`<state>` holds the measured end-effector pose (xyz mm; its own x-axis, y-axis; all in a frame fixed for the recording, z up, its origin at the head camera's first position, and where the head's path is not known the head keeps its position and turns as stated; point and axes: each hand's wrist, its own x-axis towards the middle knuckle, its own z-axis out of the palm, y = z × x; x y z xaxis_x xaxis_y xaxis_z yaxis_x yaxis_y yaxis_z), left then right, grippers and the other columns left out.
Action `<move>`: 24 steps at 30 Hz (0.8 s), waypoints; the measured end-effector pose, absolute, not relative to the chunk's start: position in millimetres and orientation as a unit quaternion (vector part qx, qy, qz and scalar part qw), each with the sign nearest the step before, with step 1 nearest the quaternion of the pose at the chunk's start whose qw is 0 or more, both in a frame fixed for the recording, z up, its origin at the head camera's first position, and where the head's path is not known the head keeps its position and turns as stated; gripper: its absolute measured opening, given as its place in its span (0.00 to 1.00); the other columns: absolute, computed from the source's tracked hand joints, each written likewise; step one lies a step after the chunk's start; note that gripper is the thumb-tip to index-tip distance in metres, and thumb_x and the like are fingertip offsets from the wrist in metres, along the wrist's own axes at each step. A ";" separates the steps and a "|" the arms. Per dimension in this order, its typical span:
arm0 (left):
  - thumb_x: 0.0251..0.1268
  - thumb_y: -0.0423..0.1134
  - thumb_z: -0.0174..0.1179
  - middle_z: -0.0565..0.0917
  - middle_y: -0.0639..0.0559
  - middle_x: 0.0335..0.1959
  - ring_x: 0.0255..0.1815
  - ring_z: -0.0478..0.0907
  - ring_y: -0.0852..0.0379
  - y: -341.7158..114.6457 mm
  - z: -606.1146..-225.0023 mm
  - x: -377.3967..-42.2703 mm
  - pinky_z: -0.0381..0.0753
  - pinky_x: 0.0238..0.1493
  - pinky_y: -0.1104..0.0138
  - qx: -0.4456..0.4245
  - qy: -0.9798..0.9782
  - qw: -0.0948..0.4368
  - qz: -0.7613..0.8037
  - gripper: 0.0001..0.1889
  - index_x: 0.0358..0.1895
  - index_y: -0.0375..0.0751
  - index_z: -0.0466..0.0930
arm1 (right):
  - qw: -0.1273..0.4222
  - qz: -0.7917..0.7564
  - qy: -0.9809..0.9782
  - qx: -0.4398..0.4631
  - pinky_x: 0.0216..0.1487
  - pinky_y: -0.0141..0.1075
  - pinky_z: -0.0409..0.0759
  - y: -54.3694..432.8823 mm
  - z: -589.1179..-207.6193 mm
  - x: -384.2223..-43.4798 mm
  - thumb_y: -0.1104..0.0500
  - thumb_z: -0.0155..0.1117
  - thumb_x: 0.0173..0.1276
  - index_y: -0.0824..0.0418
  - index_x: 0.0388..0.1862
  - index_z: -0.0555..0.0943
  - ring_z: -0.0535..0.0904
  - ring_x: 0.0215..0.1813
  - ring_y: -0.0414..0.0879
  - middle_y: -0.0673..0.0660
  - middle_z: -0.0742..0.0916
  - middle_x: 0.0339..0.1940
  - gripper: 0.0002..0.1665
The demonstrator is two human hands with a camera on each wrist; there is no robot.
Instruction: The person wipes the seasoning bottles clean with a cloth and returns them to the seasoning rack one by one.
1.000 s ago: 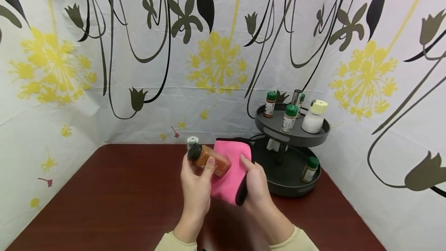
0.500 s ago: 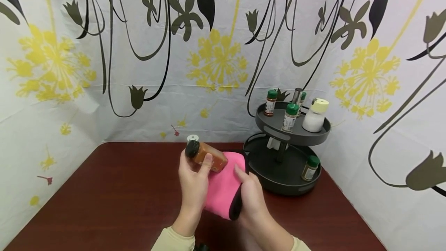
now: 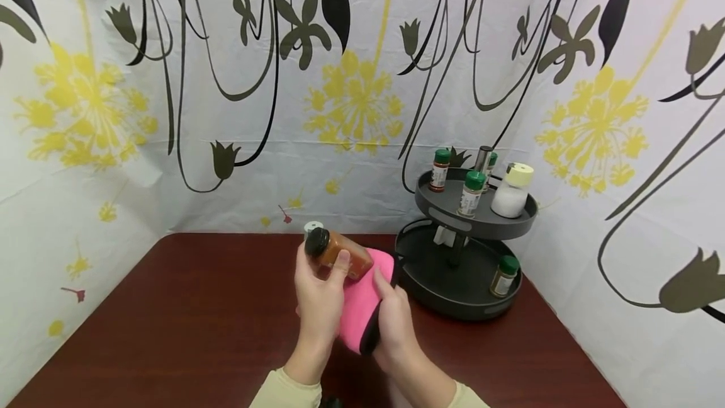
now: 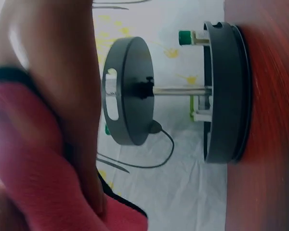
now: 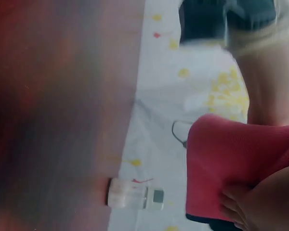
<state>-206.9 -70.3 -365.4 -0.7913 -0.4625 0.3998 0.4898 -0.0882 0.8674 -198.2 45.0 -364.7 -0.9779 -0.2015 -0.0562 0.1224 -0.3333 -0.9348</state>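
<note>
In the head view my left hand [image 3: 319, 307] grips a small bottle [image 3: 359, 259] with orange-brown contents and a black cap, its thumb across the side. The bottle is tilted, cap to the upper left. My right hand [image 3: 396, 323] holds a pink cloth [image 3: 359, 310] with black edging, thumb on top, against the bottle's lower end and the left hand. In the left wrist view the cloth [image 4: 33, 149] covers the lower left, and the bottle is hidden. The right wrist view shows the right hand's curled fingers [image 5: 238, 204] on the cloth.
To the right stands a dark two-tier turntable rack [image 3: 453, 222]. Green-capped spice jars [image 3: 470, 194] and a white shaker [image 3: 510, 197] stand on top, another green-capped jar [image 3: 504, 277] below. A white-lidded jar [image 3: 313, 227] stands behind the left hand on the dark red table [image 3: 187, 313].
My right hand has moved left and down with the cloth, bringing it further under the bottle and uncovering more of the rack's lower tier. The left hand and bottle have barely shifted.
</note>
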 end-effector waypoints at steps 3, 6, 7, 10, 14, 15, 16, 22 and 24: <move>0.73 0.34 0.68 0.85 0.39 0.59 0.62 0.82 0.53 -74.2 -365.9 -210.6 0.82 0.57 0.75 -0.001 -0.603 0.332 -0.725 0.26 0.71 0.38 0.72 | 0.108 -0.809 0.577 -0.033 0.57 0.37 0.84 48.8 -359.9 -190.3 0.38 0.47 0.86 0.55 0.76 0.71 0.85 0.56 0.41 0.50 0.89 0.58 0.32; 0.72 0.31 0.68 0.85 0.37 0.57 0.58 0.83 0.56 -77.8 -366.6 -213.4 0.84 0.54 0.75 0.003 -0.599 0.343 -0.724 0.25 0.69 0.35 0.73 | 0.085 -0.810 0.579 -0.036 0.53 0.37 0.85 55.2 -347.6 -188.2 0.42 0.51 0.86 0.60 0.68 0.76 0.86 0.50 0.42 0.51 0.91 0.50 0.27; 0.72 0.31 0.68 0.85 0.37 0.57 0.57 0.83 0.56 -78.5 -366.8 -214.0 0.84 0.54 0.75 0.004 -0.596 0.345 -0.725 0.25 0.69 0.34 0.73 | 0.078 -0.808 0.582 -0.038 0.52 0.38 0.85 57.5 -343.1 -189.2 0.42 0.52 0.86 0.61 0.65 0.77 0.86 0.48 0.42 0.51 0.91 0.47 0.26; 0.72 0.30 0.68 0.84 0.37 0.58 0.57 0.83 0.57 -78.6 -366.5 -214.2 0.85 0.54 0.73 0.000 -0.587 0.336 -0.736 0.25 0.69 0.35 0.73 | 0.062 -0.805 0.588 -0.050 0.48 0.39 0.84 63.2 -333.4 -196.5 0.43 0.53 0.85 0.62 0.58 0.80 0.86 0.43 0.44 0.52 0.90 0.41 0.24; 0.73 0.31 0.67 0.83 0.37 0.60 0.60 0.82 0.53 -73.5 -364.9 -209.6 0.85 0.57 0.70 -0.018 -0.582 0.310 -0.751 0.25 0.69 0.36 0.72 | 0.070 -0.819 0.568 -0.041 0.47 0.40 0.85 65.3 -334.9 -209.1 0.42 0.53 0.84 0.60 0.54 0.81 0.86 0.42 0.44 0.51 0.90 0.38 0.23; 0.73 0.31 0.67 0.82 0.37 0.61 0.61 0.81 0.51 -72.0 -364.2 -208.5 0.85 0.58 0.70 -0.023 -0.580 0.306 -0.755 0.25 0.70 0.35 0.72 | 0.073 -0.825 0.560 -0.036 0.48 0.39 0.86 64.7 -337.6 -211.1 0.41 0.53 0.85 0.59 0.54 0.81 0.87 0.43 0.43 0.51 0.90 0.39 0.23; 0.73 0.32 0.67 0.82 0.37 0.61 0.61 0.81 0.50 -70.5 -363.2 -207.6 0.85 0.58 0.70 -0.027 -0.579 0.303 -0.756 0.26 0.70 0.36 0.71 | 0.074 -0.832 0.549 -0.034 0.49 0.39 0.87 63.6 -341.0 -212.4 0.41 0.53 0.85 0.59 0.56 0.81 0.88 0.44 0.43 0.51 0.91 0.41 0.24; 0.73 0.34 0.68 0.83 0.38 0.61 0.62 0.81 0.51 -69.4 -356.8 -209.4 0.85 0.58 0.71 -0.029 -0.574 0.322 -0.753 0.26 0.71 0.36 0.72 | 0.110 -0.850 0.512 -0.053 0.63 0.38 0.84 53.9 -353.4 -197.5 0.41 0.48 0.87 0.57 0.78 0.70 0.85 0.63 0.40 0.51 0.87 0.65 0.31; 0.74 0.35 0.68 0.83 0.39 0.60 0.61 0.81 0.52 -72.7 -355.6 -210.0 0.85 0.57 0.72 -0.022 -0.583 0.327 -0.744 0.26 0.70 0.36 0.73 | 0.132 -0.849 0.510 -0.048 0.65 0.38 0.83 53.9 -349.5 -188.6 0.41 0.48 0.87 0.55 0.79 0.68 0.83 0.65 0.41 0.51 0.86 0.68 0.31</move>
<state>-210.0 -72.7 -355.6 -0.7857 -0.4595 0.4142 0.5119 -0.1070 0.8524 -188.6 53.9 -349.5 -0.9604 -0.2736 -0.0526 0.1749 -0.4452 -0.8782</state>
